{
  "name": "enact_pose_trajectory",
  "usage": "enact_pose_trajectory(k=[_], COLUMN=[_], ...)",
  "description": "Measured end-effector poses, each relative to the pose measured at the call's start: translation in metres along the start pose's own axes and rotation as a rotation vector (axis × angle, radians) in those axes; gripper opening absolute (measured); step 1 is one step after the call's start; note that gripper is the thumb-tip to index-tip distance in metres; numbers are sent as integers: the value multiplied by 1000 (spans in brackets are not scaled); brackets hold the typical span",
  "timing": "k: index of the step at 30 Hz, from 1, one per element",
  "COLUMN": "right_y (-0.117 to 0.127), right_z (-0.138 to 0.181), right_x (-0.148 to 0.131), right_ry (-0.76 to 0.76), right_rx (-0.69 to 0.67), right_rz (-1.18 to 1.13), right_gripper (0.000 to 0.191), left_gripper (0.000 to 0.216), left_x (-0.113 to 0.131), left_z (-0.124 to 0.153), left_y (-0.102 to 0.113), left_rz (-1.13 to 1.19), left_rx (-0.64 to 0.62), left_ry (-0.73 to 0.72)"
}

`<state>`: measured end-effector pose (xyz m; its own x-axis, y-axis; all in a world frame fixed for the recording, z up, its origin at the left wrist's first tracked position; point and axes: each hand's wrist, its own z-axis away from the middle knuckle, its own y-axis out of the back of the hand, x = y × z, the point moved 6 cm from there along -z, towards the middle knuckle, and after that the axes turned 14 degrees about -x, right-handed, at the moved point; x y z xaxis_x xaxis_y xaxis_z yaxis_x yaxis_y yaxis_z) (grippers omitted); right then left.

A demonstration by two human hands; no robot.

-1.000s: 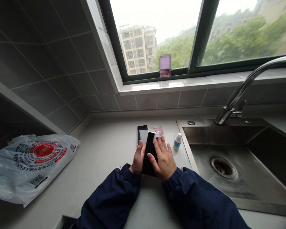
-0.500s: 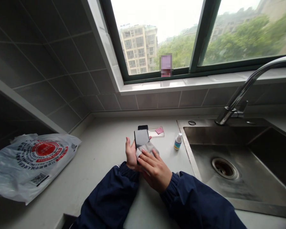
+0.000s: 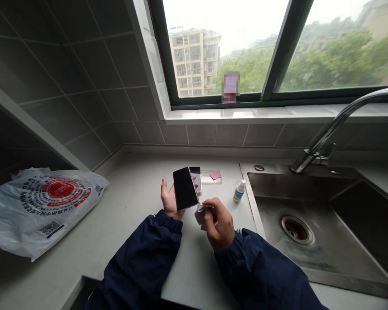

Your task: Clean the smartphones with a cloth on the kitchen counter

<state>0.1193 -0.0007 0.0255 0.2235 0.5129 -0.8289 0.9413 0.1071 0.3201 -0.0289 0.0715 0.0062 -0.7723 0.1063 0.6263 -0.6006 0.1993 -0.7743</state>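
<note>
Dim kitchen corner, grey wall tiles (image 3: 129,103) and a window (image 3: 245,56) behind a pale surface (image 3: 132,181); clock directions reckoned from the phone in hand. Out at nine o'clock, a printed plastic bag (image 3: 58,215), well apart from the hands, perhaps set aside for working room. Next, left hand (image 3: 170,202), palm up: grip holding a dark phone (image 3: 185,189) from beneath, thumb off at nine o'clock, fingertips out past the three o'clock edge. Tilted, dark face up, likely to leave that face uncovered and in view; directly over the left palm. Partly hidden just beyond at three o'clock, a second phone (image 3: 198,176), flat. Near it, a clear case (image 3: 207,177), with a pink packet (image 3: 215,175) on or in it, maybe to keep small items together. Toward five o'clock, a pale cloth (image 3: 203,216), clamped between thumb and fingers of the right hand (image 3: 218,224), bunched presumably for control. Dark phone's lower corner just beside this right grip, at its ten o'clock; contact impossible to tell. Upright at three o'clock, a small bottle (image 3: 239,190), seemingly within easy reach. Rightmost, a tap (image 3: 330,125) before three o'clock and a steel sink (image 3: 252,204) toward four.
</note>
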Motion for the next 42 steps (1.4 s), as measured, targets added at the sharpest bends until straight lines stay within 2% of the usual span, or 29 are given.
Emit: enact_pose_trajectory(k=[1, 3, 4, 7, 10, 18, 22, 25, 30, 33, 37, 42], right_y=[1, -6, -10, -21, -31, -40, -35, -26, -5, 4, 8, 12], right_z=[-1, -2, -4, -9, -9, -3, -5, -8, -13, -14, -14, -15], right_x=[11, 34, 40, 49, 49, 58, 64, 74, 103, 120, 133, 143], right_ry=[-118, -338, -373, -418, -433, -510, -528, -530, -547, -557, -579, -612], right_rx=[31, -14, -51, -154, -234, -227, -152, -77, 41, 97, 110, 92], right_rz=[-63, -290, -344, -465, -583, -775, -794, -768, -679, -633, -574, -512], right_gripper=[19, 23, 29, 46, 52, 50, 49, 52, 50, 49, 49, 52], left_gripper=[84, 85, 86, 86, 84, 78, 73, 67, 37, 37, 63, 78], left_x=[0, -1, -2, -3, -6, -12, -2, 10, 34, 36, 31, 25], left_z=[0, -1, -1, -1, -2, -5, -6, -6, -3, -1, -1, -5], left_y=[1, 1, 1, -2, -3, -4, 3, 14, 22, 27, 37, 46], left_rz=[3, -5, -12, -43, -73, -169, -346, -623, -1074, -1292, -1331, -1073], left_rx=[0, 1, -2, -18, -44, -113, -35, 89, 263, 370, 400, 342], left_ry=[8, 21, 26, 41, 55, 119, 24, -38, -293, -292, -212, -186])
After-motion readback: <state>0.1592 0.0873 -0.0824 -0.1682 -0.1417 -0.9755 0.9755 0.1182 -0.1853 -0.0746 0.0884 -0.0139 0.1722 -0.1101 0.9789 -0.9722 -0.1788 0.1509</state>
